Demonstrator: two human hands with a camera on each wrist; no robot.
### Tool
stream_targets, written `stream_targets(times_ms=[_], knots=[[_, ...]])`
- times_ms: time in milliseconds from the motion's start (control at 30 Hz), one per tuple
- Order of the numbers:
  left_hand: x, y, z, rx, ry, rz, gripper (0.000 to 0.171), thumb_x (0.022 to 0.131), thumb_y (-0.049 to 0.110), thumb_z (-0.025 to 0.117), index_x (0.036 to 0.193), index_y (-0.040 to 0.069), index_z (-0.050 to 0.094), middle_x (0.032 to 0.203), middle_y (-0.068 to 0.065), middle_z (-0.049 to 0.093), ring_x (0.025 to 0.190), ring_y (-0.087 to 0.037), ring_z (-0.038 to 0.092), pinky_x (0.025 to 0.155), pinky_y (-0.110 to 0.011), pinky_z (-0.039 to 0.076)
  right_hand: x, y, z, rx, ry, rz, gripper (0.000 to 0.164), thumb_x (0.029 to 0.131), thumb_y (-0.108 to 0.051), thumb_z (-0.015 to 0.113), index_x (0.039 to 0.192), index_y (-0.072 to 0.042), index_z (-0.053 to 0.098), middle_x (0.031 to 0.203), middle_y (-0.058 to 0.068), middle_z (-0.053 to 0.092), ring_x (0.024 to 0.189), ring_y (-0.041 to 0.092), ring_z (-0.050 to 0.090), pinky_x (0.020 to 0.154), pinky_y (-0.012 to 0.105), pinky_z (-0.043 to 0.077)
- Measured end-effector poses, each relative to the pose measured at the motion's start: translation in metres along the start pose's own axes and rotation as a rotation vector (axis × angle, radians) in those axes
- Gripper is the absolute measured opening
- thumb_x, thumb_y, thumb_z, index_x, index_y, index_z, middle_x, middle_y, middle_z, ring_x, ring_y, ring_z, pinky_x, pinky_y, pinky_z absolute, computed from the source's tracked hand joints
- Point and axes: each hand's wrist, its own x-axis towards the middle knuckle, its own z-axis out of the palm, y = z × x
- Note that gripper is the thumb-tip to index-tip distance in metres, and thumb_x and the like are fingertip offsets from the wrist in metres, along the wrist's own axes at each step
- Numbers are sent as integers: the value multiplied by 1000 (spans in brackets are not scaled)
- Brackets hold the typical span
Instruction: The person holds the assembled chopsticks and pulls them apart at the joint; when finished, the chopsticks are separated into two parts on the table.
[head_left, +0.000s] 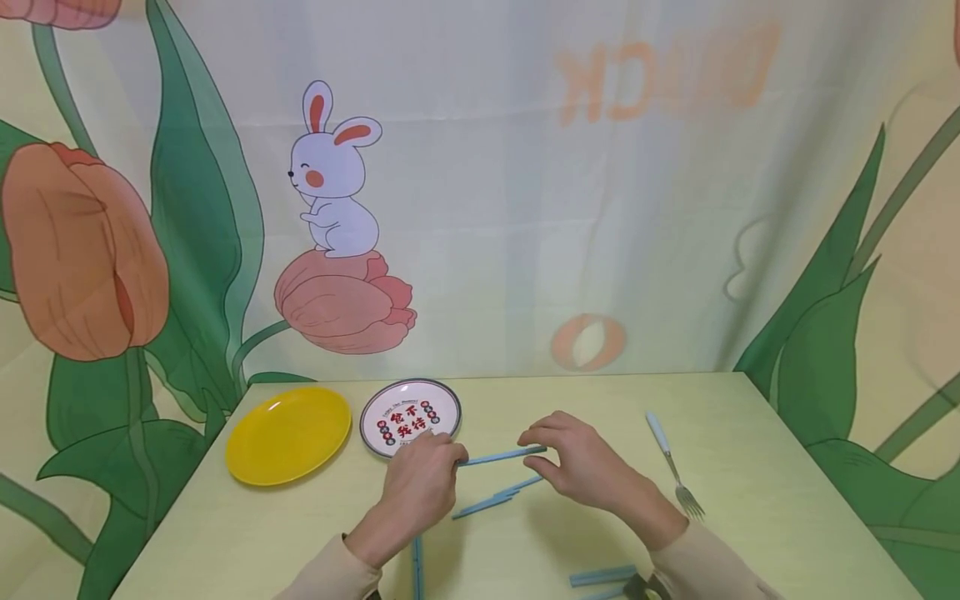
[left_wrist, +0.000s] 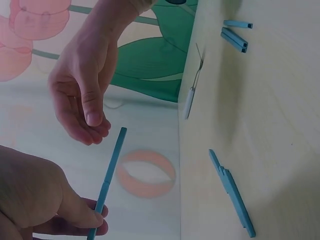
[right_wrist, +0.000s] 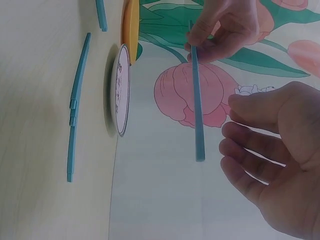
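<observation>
My left hand [head_left: 423, 479] pinches one end of a thin, straight blue stick [head_left: 495, 457] between thumb and fingers, holding it above the table. In the left wrist view the stick [left_wrist: 109, 177] shows a joint line partway along. My right hand [head_left: 596, 467] is by the stick's other end. In the right wrist view its fingers [right_wrist: 255, 142] are loosely bent and apart from the stick [right_wrist: 198, 110]. Below, on the table, lie more blue sticks [head_left: 487, 502], overlapping end to end in a slanting line.
Another blue piece [head_left: 417, 567] lies near the left forearm, and short blue pieces [head_left: 602, 576] lie by the right sleeve. A yellow plate [head_left: 288, 437] and a white plate with red writing [head_left: 411, 412] stand at the back left. Rightward lies a fork [head_left: 670, 458].
</observation>
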Motion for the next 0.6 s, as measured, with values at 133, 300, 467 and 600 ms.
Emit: stream_targets(times_ms=[133, 300, 467, 600], knots=[[4, 1, 1, 13, 6, 16, 17, 80, 4, 68, 82, 19, 76, 75, 5, 66, 68, -16, 57, 53, -26, 42, 4, 2, 4, -11, -31, -1, 19, 82, -16, 77, 100, -13, 72, 99, -3, 69, 97, 15, 63, 81, 31, 54], [9, 3, 5, 9, -4, 23, 17, 81, 5, 68, 81, 19, 77, 75, 6, 66, 68, -15, 57, 52, -25, 41, 8, 2, 8, -14, -94, 12, 20, 85, -19, 75, 103, -12, 72, 101, -2, 69, 99, 16, 63, 82, 31, 54], [13, 5, 7, -11, -16, 17, 18, 82, 4, 67, 83, 19, 77, 76, 6, 67, 69, -15, 57, 53, -24, 41, 11, 3, 13, -16, -127, 20, 21, 85, -18, 75, 104, -11, 72, 100, -1, 69, 98, 17, 63, 82, 31, 54], [15, 6, 6, -26, -9, 20, 20, 82, 3, 67, 83, 19, 78, 76, 6, 68, 69, -15, 57, 54, -24, 42, 12, 6, 19, -22, -126, -8, 15, 84, -12, 75, 99, -11, 73, 95, -2, 69, 94, 16, 63, 80, 29, 54]])
